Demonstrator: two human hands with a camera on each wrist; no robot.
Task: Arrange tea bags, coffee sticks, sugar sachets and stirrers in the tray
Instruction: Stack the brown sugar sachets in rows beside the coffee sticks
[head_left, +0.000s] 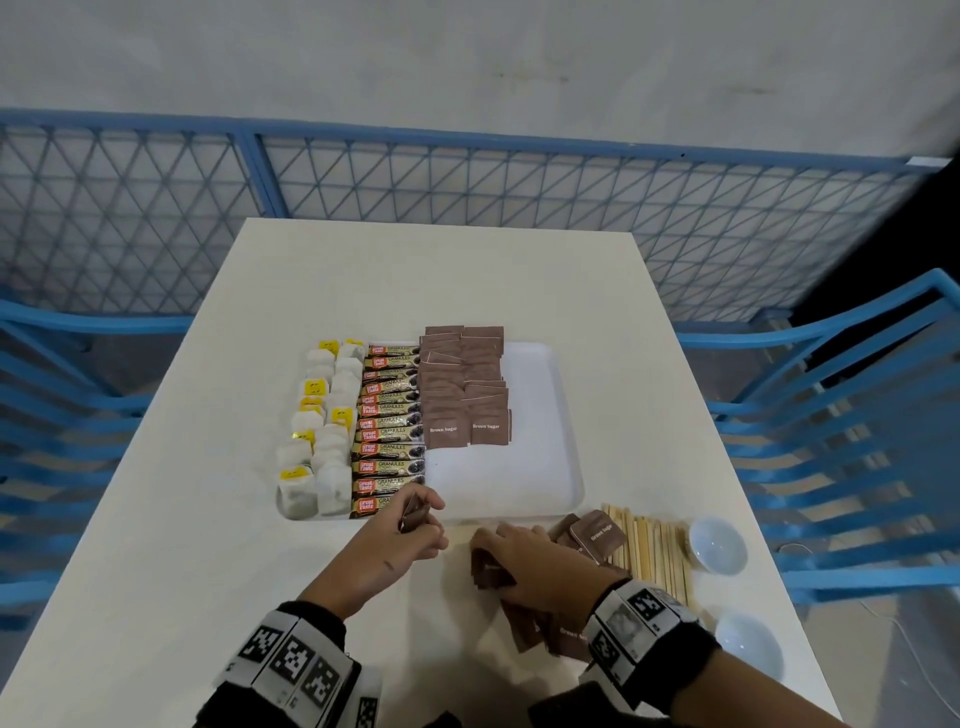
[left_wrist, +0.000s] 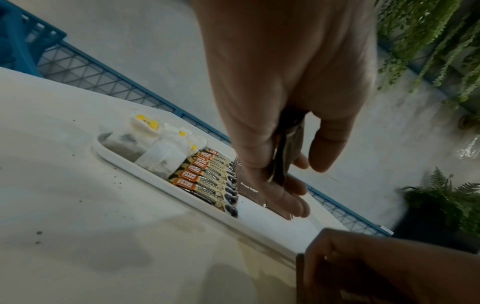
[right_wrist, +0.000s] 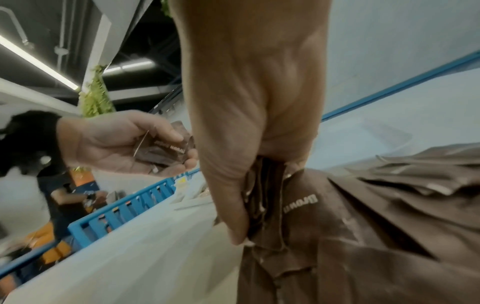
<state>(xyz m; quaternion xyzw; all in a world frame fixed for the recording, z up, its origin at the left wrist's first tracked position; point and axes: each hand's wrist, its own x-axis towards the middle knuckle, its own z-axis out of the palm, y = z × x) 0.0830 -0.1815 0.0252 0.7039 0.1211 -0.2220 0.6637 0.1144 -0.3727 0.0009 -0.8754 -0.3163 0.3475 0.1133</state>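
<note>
A white tray on the table holds tea bags at its left, a column of coffee sticks beside them, and two rows of brown sugar sachets. My left hand hovers at the tray's near edge and pinches a few brown sachets. My right hand reaches into a loose pile of brown sachets on the table and pinches a few of them. Wooden stirrers lie flat to the right of the pile.
Two small white bowls stand near the table's right edge. Blue chairs flank the table on both sides, and a blue mesh fence runs behind it. The tray's right part is bare white.
</note>
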